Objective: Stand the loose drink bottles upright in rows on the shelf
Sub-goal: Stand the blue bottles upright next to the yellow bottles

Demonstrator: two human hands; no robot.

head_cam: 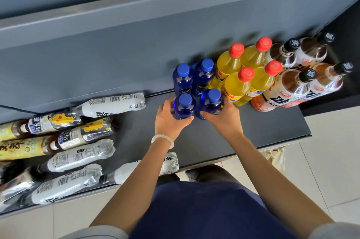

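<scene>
On the dark shelf several bottles stand upright in rows. Two blue bottles stand at the back, with two more in front of them. My left hand grips the front left blue bottle. My right hand grips the front right blue bottle. Right of them stand several yellow bottles with red caps, then brown tea bottles with black caps. Loose bottles lie on their sides at the left: white-labelled ones and brown tea ones.
A grey back panel rises behind the shelf. The shelf's right end gives way to a pale tiled floor. One white bottle lies at the front edge under my left forearm. A cloth bag lies on the floor.
</scene>
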